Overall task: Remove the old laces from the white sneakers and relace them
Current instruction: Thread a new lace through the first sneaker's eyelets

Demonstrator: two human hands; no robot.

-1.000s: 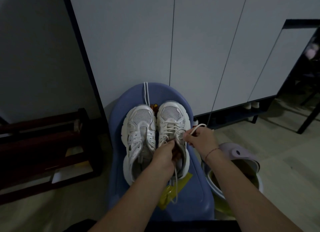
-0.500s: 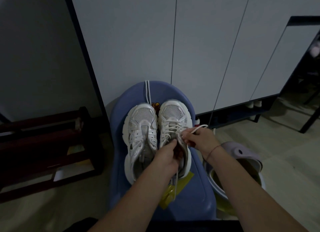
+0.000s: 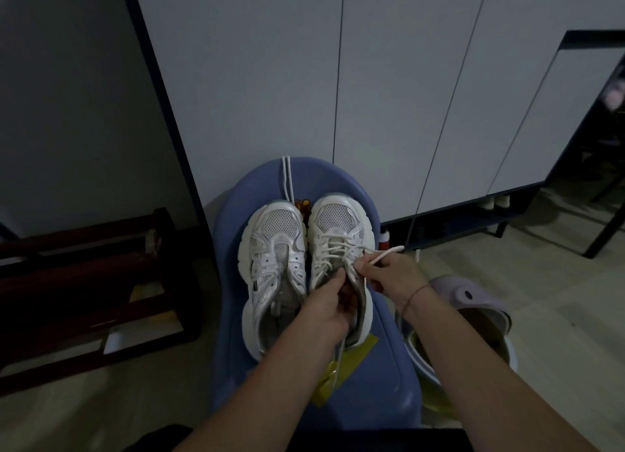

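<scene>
Two white sneakers sit side by side on one blue chair (image 3: 372, 384). The left sneaker (image 3: 275, 259) has no lace. The right sneaker (image 3: 338, 221) has one lace (image 3: 389, 252), and the right hand (image 3: 389, 275) pinches its end in its fingers. The left hand (image 3: 324, 306) curls its fingers around the right sneaker's opening. One loose lace (image 3: 287, 177) lies behind the shoes.

Dim, bluish indoor light, deep shadow at left, wide-angle bowing of straight lines near the edges.

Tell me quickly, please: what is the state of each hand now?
Left hand: closed, gripping the laced sneaker at its opening.
Right hand: closed, pinching the lace.
</scene>
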